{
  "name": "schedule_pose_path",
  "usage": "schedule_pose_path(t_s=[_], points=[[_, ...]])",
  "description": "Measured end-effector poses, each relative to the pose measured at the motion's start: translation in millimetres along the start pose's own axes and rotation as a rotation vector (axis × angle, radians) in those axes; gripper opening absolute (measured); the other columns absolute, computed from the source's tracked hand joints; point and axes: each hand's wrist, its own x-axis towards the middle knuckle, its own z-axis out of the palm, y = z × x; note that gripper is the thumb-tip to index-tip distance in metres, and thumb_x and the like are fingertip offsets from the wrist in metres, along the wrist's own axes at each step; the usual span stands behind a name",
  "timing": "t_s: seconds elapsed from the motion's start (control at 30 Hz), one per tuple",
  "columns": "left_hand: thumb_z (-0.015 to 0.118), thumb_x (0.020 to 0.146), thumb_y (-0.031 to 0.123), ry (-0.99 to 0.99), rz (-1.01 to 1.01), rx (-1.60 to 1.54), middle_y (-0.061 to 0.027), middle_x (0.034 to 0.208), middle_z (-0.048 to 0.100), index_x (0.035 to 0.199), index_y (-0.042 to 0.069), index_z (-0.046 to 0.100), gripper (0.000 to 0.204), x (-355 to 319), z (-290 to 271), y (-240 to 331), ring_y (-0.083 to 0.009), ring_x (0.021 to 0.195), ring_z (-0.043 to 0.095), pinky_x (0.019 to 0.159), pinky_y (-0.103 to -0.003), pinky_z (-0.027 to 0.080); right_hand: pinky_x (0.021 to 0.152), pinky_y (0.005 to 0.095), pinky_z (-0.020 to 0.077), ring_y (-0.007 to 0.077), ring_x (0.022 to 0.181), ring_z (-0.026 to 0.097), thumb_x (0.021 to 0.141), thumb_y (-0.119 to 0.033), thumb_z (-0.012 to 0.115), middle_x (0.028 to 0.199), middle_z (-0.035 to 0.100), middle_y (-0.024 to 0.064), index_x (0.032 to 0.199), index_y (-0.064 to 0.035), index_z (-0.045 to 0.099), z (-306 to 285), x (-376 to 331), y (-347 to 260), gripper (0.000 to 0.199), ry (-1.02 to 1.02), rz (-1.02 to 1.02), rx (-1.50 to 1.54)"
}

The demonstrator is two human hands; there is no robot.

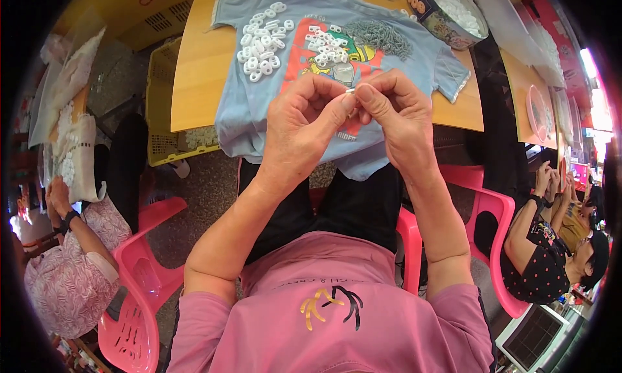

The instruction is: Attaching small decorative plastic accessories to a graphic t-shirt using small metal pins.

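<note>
My left hand (304, 117) and my right hand (403, 114) meet above the near part of a light blue T-shirt (243, 110) spread over a table. Thumbs and fingers of both pinch a small white plastic piece (350, 90), mostly covered by the fingertips. Beyond the left hand lies a pile of white oval pieces (264, 41) with holes. Straight past the fingers sits a group of smaller white pieces (326, 46). To the right of these is a heap of small grey parts (382, 37), too fine to make out singly.
A round tin (447, 16) with white pieces stands at the table's (201, 68) far right corner. More white pieces line the far edge. A yellow crate (162, 107) is left of the table. Pink chairs (139, 282) and other people (78, 256) flank me.
</note>
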Motion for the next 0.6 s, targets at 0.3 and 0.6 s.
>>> schedule_pose_path(t_s=[0.3,0.6], points=[[0.07,0.096,0.014,0.007,-0.149,-0.115,-0.0049,0.082,0.069,0.101,-0.001,0.065,0.018,8.8,-16.7,-23.5,-0.0094,0.072,0.062,0.065,-0.024,0.051,0.064,0.0242,0.0512,0.0081,0.071,0.061,0.098,-0.015,0.068,0.083,0.068,0.0029,0.097,-0.0005,0.067,-4.2,7.6,10.7,0.015,-0.004,0.187,-0.057],[0.072,0.094,0.017,-0.019,-0.207,-0.223,-0.0053,0.08,0.067,0.101,0.0,0.065,0.02,10.4,-16.9,-5.1,-0.0103,0.07,0.061,0.066,-0.025,0.05,0.073,0.0258,0.0552,0.0114,0.078,0.067,0.099,-0.012,0.066,0.093,0.069,0.0061,0.108,0.0024,0.068,-16.6,18.1,-23.9,0.017,-0.172,0.102,-0.217]])
